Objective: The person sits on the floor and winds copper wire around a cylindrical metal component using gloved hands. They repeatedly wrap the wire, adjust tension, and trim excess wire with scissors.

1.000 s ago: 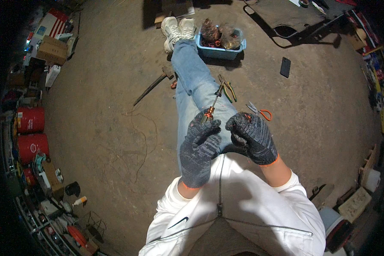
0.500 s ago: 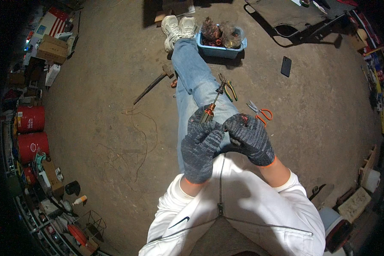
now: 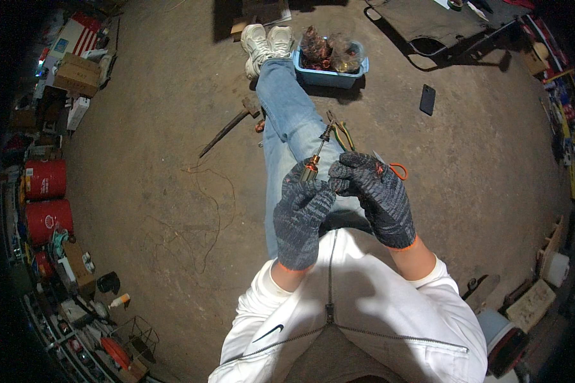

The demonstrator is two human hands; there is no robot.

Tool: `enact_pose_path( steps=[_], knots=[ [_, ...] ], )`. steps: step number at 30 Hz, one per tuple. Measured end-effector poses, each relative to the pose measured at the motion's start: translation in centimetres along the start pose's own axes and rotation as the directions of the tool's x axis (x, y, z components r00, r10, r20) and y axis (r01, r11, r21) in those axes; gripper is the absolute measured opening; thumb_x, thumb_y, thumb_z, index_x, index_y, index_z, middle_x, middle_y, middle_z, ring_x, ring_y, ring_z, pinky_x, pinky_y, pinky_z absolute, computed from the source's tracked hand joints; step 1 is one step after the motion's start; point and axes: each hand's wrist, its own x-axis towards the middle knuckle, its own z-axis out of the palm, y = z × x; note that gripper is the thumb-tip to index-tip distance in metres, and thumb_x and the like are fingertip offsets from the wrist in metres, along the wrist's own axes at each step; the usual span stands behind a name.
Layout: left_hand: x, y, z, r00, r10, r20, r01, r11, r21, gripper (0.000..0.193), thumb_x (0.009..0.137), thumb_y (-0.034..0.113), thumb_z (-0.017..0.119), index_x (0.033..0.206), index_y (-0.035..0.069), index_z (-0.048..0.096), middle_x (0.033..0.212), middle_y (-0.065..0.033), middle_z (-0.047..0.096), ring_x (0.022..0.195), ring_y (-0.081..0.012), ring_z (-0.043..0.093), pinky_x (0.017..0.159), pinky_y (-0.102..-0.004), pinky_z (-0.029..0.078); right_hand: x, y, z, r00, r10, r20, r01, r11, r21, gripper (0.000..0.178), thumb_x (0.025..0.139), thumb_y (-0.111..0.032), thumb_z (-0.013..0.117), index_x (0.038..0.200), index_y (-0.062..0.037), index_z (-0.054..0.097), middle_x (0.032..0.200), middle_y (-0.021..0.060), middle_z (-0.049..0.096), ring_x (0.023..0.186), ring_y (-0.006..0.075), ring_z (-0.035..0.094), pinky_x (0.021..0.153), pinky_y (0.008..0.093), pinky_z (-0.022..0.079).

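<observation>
My left hand (image 3: 302,220), in a dark grey knit glove, grips a small motor armature (image 3: 310,171). Copper windings show on the armature, and its shaft points away from me over my legs. Close to the left fingertips, my right hand (image 3: 378,201) is closed in a pinch, in a matching glove with a reddish patch. Whatever lies between the right fingers is hidden or too small to make out. Just beyond the hands lie pliers (image 3: 345,133) with green and yellow handles. Orange-handled scissors (image 3: 399,170) are partly covered by my right hand.
A hammer (image 3: 226,133) lies on the floor left of my legs, near thin loose wires (image 3: 216,198). By my shoes stands a blue tub (image 3: 329,78) with copper scraps and plastic bags. A black phone (image 3: 427,100) lies to the right. Red drums (image 3: 48,220) line the left side.
My right hand has shifted a little up and away from me, now covering more of the scissors. The left hand still holds the armature, nearly in place.
</observation>
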Motion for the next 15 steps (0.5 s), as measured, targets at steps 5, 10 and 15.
enact_pose_path(
  steps=[5,10,15],
  knots=[
    [0.6,-0.6,0.3,0.997,0.076,-0.029,-0.075,0.996,0.042,0.021,0.080,0.011,0.061,0.097,0.001,0.064,0.089,-0.0040,0.062,0.078,-0.0096,0.053,0.072,-0.0241,0.044,0.2,0.0,0.5,0.973,0.214,-0.091,-0.191,0.959,0.210,0.035,0.082,-0.001,0.058,0.116,0.0032,0.049,0.101,0.0094,0.061,0.090,0.0159,0.059,0.080,0.0286,0.049],
    [0.5,-0.9,0.5,0.999,-0.036,0.012,0.036,0.999,-0.029,0.021,0.080,0.008,0.060,0.099,-0.001,0.062,0.088,-0.0026,0.061,0.076,-0.0096,0.054,0.069,-0.0236,0.045,0.3,-0.3,1.2,0.891,0.432,-0.138,-0.329,0.826,0.458,0.038,0.079,-0.001,0.062,0.115,0.0020,0.050,0.100,0.0068,0.061,0.090,0.0129,0.058,0.079,0.0260,0.048],
    [1.2,-1.5,0.8,0.999,-0.045,-0.003,0.045,0.997,-0.070,0.028,0.081,0.005,0.059,0.108,-0.002,0.057,0.107,-0.0074,0.057,0.092,-0.0129,0.053,0.081,-0.0251,0.042,0.8,2.4,-1.1,0.926,0.240,-0.290,-0.215,0.970,0.115,0.036,0.080,-0.004,0.061,0.114,0.0017,0.053,0.101,0.0070,0.061,0.090,0.0140,0.058,0.080,0.0262,0.047]
  ],
)
